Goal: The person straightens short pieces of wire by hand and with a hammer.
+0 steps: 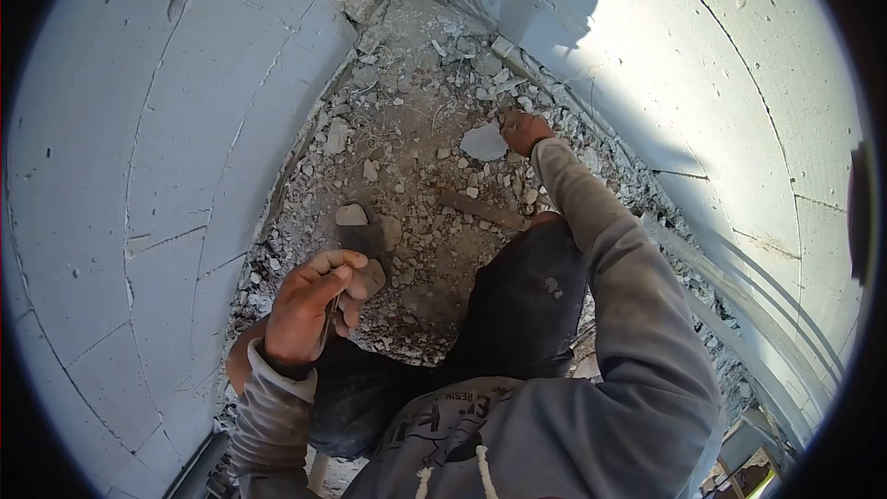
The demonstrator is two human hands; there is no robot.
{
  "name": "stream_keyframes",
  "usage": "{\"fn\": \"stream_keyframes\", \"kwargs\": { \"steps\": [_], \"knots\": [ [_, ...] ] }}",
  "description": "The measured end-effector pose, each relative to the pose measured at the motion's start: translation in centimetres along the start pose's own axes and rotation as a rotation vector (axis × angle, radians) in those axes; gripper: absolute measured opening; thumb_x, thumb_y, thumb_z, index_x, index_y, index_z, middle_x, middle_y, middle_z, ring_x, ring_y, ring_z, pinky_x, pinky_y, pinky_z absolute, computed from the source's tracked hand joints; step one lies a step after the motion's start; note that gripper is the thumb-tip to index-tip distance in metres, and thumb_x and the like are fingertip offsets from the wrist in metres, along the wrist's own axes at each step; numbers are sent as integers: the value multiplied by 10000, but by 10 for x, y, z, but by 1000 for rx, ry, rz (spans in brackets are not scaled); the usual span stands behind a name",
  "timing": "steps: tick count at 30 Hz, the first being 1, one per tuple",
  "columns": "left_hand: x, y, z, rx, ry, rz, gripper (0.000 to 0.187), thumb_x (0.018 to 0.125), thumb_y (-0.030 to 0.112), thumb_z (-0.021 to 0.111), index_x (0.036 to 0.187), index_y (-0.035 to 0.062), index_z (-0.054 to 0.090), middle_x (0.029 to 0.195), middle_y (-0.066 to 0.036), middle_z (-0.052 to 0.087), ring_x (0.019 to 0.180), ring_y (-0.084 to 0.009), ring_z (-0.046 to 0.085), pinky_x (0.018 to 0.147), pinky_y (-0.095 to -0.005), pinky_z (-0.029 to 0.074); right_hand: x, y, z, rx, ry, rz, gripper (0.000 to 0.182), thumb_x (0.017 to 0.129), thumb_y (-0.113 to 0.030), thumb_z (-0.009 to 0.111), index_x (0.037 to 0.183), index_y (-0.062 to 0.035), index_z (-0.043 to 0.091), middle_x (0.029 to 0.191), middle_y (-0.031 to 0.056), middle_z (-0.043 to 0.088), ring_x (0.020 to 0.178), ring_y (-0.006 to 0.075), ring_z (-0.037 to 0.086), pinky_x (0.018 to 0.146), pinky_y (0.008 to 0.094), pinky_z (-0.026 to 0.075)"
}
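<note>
My right hand reaches down to the rubble near the far corner, its fingers curled inward. A pale flat piece lies right against it on the left; whether the fingers grip that piece or something else is hidden. My left hand is above my left knee with thumb and fingers pinched together. A thin edge shows below its palm, but what it belongs to cannot be made out. Just beyond those fingertips is a dark object with a pale tip, perhaps footwear.
Broken rubble covers the floor between a pale block wall on the left and another on the right. A flat brownish strip lies by my right knee. Long pale rails run along the right wall.
</note>
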State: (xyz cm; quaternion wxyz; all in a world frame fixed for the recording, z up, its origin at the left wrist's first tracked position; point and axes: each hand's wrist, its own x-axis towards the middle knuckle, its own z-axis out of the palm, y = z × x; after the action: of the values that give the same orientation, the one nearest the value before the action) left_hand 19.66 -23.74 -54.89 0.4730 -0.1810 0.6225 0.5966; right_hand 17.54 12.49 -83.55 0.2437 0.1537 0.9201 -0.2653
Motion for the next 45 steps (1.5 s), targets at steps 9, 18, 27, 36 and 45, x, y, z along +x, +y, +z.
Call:
{"fn": "stream_keyframes", "kwargs": {
  "steps": [9, 18, 27, 36, 45],
  "knots": [
    [3, 42, -35, 95, 248, 231, 228, 923, 189, 483, 1058, 14, 540, 637, -4, 524, 388, -33, 357, 342, -172, 253, 13, -22, 32, -391, -416, -150, 399, 818, -365, 543, 1111, -105, 623, 1045, 169, 633, 976, 327, 605, 834, 433, 483],
    [-7, 71, -46, -66, 93, 371, 259, 956, 223, 451, 908, -20, 527, 608, -47, 515, 391, -50, 364, 345, -170, 281, 27, 10, 26, -7, 8, -43, 257, 802, -276, 524, 923, -98, 665, 931, 159, 655, 860, 360, 619, 780, 441, 483],
    [-5, 67, -56, 196, 141, 307, 261, 930, 251, 522, 924, -8, 545, 638, -40, 545, 457, -36, 396, 417, -184, 317, 84, -96, 65, -284, 101, -399, 304, 780, -121, 507, 1075, -98, 578, 888, 177, 657, 825, 348, 641, 709, 439, 510],
    [-12, 63, -66, 251, 204, 318, 309, 906, 293, 562, 929, -15, 545, 656, -35, 556, 473, -27, 397, 429, -181, 315, 87, -85, 76, -382, 107, -338, 256, 845, -130, 425, 1062, -36, 521, 763, 195, 649, 720, 351, 649, 621, 452, 512],
    [-11, 65, -57, 289, 196, 329, 301, 898, 288, 578, 913, -12, 559, 664, -34, 561, 521, -27, 431, 472, -181, 338, 79, -86, 77, -289, 76, -259, 297, 855, -214, 460, 1054, -26, 574, 812, 228, 637, 749, 373, 625, 683, 454, 494]
  ]
}}
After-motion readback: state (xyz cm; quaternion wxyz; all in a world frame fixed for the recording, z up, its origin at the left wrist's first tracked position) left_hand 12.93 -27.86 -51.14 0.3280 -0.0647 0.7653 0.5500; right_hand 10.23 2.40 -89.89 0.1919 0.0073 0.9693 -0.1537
